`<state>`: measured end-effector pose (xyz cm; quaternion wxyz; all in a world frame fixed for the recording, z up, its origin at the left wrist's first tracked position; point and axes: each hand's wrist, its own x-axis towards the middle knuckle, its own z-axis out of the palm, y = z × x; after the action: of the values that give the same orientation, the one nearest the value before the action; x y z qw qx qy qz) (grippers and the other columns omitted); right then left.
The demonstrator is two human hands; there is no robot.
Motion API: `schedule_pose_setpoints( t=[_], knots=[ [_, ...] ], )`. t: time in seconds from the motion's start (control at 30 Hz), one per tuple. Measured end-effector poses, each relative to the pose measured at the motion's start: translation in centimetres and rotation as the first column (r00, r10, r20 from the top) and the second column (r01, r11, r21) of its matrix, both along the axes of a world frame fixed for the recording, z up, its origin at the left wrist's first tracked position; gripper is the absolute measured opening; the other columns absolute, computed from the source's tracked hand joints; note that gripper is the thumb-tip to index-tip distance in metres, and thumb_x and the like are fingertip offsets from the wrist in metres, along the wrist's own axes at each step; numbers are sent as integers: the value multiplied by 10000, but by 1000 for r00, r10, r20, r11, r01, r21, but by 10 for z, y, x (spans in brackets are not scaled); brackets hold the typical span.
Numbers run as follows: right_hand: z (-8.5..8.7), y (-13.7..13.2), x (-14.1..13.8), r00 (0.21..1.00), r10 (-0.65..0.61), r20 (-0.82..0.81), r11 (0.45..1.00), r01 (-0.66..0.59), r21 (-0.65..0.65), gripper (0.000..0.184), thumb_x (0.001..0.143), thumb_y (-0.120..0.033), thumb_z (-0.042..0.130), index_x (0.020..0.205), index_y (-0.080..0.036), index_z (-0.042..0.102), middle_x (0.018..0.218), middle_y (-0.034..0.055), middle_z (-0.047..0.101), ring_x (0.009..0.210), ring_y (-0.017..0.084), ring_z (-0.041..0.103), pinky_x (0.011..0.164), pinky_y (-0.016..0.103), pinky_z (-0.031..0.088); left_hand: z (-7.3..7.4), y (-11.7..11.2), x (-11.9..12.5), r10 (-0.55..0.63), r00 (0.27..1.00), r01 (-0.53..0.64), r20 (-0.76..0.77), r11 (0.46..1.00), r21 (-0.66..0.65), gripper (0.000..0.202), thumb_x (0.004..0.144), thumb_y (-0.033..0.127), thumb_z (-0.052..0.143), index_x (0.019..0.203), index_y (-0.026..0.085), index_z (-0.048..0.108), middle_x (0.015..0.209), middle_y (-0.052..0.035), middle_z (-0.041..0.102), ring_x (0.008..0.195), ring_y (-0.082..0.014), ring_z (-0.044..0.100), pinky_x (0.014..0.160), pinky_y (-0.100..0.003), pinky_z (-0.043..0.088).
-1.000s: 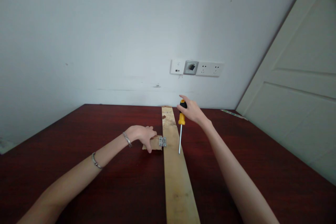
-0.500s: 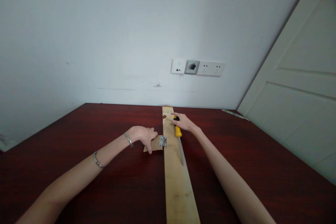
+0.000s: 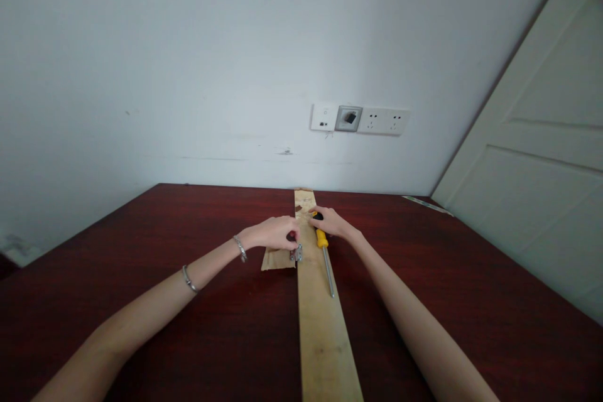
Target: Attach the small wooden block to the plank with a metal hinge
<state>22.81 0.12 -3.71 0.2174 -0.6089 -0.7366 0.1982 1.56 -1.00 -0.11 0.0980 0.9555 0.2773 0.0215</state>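
A metal hinge (image 3: 296, 254) lies across the joint between a small thin tan piece (image 3: 277, 259), cardboard or wood, and a long wooden board (image 3: 325, 339). At the hinge's far edge, my left hand (image 3: 277, 232) has its thumb and fingers pinched together; whatever is between the fingertips is too small to make out. My right hand (image 3: 332, 221) grips the black and yellow handle of a screwdriver (image 3: 322, 240). The screwdriver lies along the board's right side, its shaft and tip pointing back toward me.
The board rests on a dark red table (image 3: 211, 326) and reaches to the white wall (image 3: 211, 63). Power sockets (image 3: 384, 120) are on the wall above. A white panelled door (image 3: 541, 169) stands at the right. A flat pale strip (image 3: 428, 205) lies by the table's far right edge.
My left hand has moved right, from the small tan piece to the hinge, and its fingers have closed into a pinch. My right hand stays on the screwdriver. The view has shifted slightly.
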Motion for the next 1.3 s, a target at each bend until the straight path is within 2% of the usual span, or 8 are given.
schedule_pose_setpoints(
  t=[0.1,0.23,0.4,0.6,1.0,1.3],
  knots=[
    [1,-2,-1,1000,-7,-17,999,6,-32,434,812,-288,555,1222,-149,583,1051,130,661,699,164,609,484,212,458,-3,-2,2,-15,1000,15,1,1000,23,144,760,264,588,860,197,668,939,-37,628,873,-192,583,740,-270,441],
    [1,-2,-3,999,-9,-38,998,6,-61,426,810,-297,553,1212,-160,578,1075,136,640,665,151,593,432,200,447,-5,-4,4,-47,999,47,5,998,34,120,760,248,573,819,185,657,915,-37,626,837,-189,582,713,-273,441],
    [0,-3,-4,999,-9,-52,997,5,-77,422,810,-292,541,1212,-164,566,1092,149,617,660,148,588,403,187,443,-9,-6,9,-30,999,31,-29,998,57,85,771,233,554,759,188,625,836,-43,629,829,-201,565,702,-286,430],
    [-1,-3,-4,998,-5,-57,997,0,-82,407,815,-281,530,1205,-167,559,1089,146,606,635,133,578,385,175,438,-15,-5,11,-82,996,87,-43,984,155,93,794,230,541,740,181,599,787,-47,625,832,-214,553,769,-323,423],
    [-5,2,-4,999,-6,-40,996,3,-86,394,814,-292,541,1189,-171,558,1096,140,611,610,119,575,370,171,443,-17,-3,11,-145,989,140,6,964,227,63,783,193,567,738,160,595,761,-33,618,776,-178,538,687,-280,388],
    [-5,1,-4,999,0,-46,996,-4,-90,387,818,-285,527,1185,-166,556,1083,148,604,619,130,578,354,175,441,-21,1,9,-167,985,153,35,957,248,61,777,205,584,732,164,580,760,-32,603,772,-175,530,689,-277,381]
  ],
)
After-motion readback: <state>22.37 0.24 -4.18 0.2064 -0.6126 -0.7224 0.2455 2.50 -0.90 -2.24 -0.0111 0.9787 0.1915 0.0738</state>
